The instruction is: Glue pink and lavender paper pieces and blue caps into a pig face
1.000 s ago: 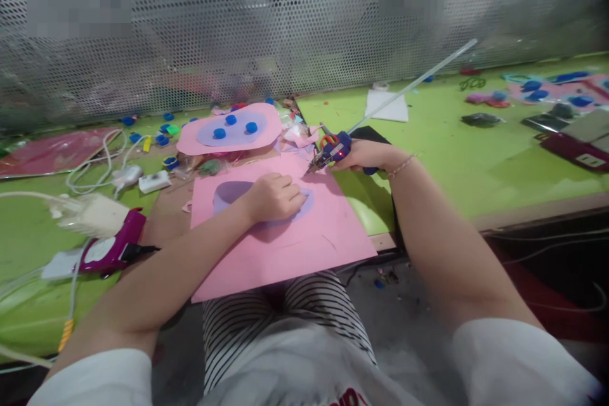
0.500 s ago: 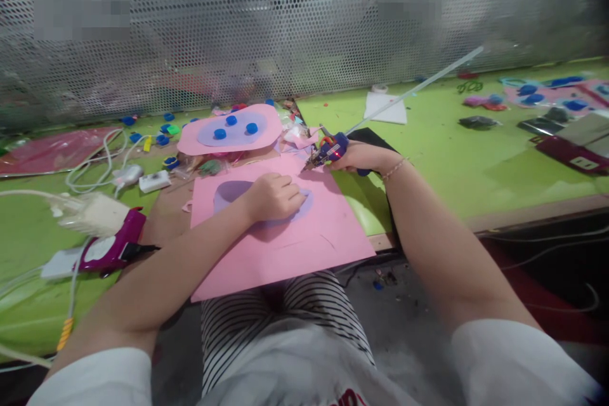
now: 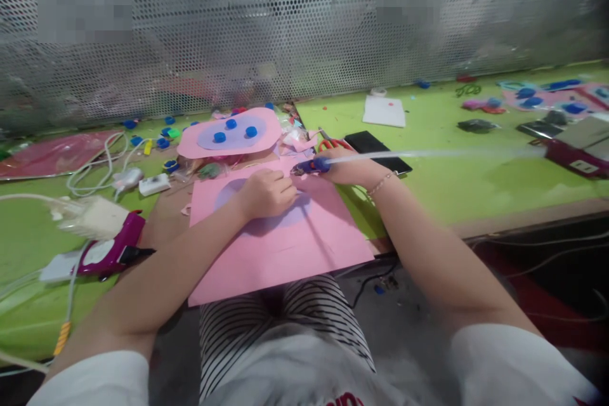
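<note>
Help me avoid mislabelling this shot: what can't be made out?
All in the head view:
- Purple oval: partly hidden by the left hand and forearm.
- Anything under the left fingers: hidden by that hand.
- Glue gun: handle hidden by the right hand.
- Stick: far end blurred.
- Shirt lettering: cut off by the bottom edge.

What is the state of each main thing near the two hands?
Left hand: curled, over purple oval
Right hand: closed around glue gun
Glue gun: held, pointing toward left hand
Glue stick: protruding behind, motion-blurred
Purple oval: partly covered
Pink sheet: spread out, partly covered
Three blue caps: on rounded pink card
</note>
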### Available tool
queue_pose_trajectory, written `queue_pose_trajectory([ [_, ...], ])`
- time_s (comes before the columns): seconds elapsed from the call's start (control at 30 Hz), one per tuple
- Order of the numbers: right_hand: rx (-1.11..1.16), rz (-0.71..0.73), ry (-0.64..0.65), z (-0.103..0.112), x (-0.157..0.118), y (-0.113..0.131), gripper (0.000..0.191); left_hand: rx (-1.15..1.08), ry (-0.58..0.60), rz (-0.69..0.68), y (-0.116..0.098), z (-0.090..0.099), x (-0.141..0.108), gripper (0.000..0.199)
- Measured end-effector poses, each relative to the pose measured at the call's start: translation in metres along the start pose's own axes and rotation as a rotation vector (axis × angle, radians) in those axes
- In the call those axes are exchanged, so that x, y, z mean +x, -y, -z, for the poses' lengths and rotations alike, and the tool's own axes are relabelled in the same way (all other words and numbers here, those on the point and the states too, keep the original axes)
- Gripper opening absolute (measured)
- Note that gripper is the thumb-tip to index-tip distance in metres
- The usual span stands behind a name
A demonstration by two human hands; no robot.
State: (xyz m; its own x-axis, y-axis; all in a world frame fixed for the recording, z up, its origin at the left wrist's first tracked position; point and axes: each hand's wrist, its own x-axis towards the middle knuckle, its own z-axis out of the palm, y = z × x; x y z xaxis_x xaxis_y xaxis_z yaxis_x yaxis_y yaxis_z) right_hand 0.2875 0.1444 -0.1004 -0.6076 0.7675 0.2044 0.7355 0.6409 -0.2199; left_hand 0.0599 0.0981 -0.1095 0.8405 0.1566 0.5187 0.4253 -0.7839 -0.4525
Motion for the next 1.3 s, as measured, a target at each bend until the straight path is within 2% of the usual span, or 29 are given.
queue_pose_trajectory([
  [0.1,-0.029,-0.039,-0.054,0.000,0.002,0.007,0.014,-0.046,0.026,0.074,0.005,-0.001,-0.004,0.023],
  [0.17,-0.002,-0.152,-0.160,-0.001,0.005,0.008,0.013,-0.085,0.005,0.167,0.007,-0.004,-0.006,0.021],
  [0.27,0.155,-0.329,-0.349,-0.001,0.011,0.004,0.019,-0.121,0.000,0.327,0.010,-0.009,-0.008,0.032],
  [0.33,0.245,-0.428,-0.437,0.000,0.014,0.001,0.023,-0.149,0.058,0.401,0.011,-0.012,-0.008,0.036],
  [0.4,0.282,-0.469,-0.475,0.000,0.015,-0.001,0.023,-0.235,0.136,0.395,0.013,-0.016,-0.009,0.039],
  [0.53,0.257,-0.452,-0.475,-0.004,0.016,-0.004,0.016,-0.390,0.271,0.303,0.015,-0.023,-0.012,0.047],
  [0.63,0.232,-0.449,-0.455,-0.008,0.016,-0.005,0.014,-0.400,0.355,0.313,0.014,-0.026,-0.015,0.049],
  [0.87,0.222,-0.429,-0.426,-0.009,0.016,-0.006,0.019,-0.374,0.370,0.317,0.012,-0.021,-0.010,0.041],
  [1.0,0.235,-0.406,-0.426,-0.010,0.016,-0.007,0.022,-0.302,0.429,0.461,0.011,-0.019,-0.008,0.058],
  [1.1,0.243,-0.394,-0.407,-0.010,0.016,-0.008,0.022,-0.290,0.431,0.568,0.013,-0.020,-0.009,0.067],
  [1.3,0.248,-0.356,-0.408,-0.009,0.014,-0.007,0.025,-0.368,0.390,0.680,0.015,-0.025,-0.011,0.050],
])
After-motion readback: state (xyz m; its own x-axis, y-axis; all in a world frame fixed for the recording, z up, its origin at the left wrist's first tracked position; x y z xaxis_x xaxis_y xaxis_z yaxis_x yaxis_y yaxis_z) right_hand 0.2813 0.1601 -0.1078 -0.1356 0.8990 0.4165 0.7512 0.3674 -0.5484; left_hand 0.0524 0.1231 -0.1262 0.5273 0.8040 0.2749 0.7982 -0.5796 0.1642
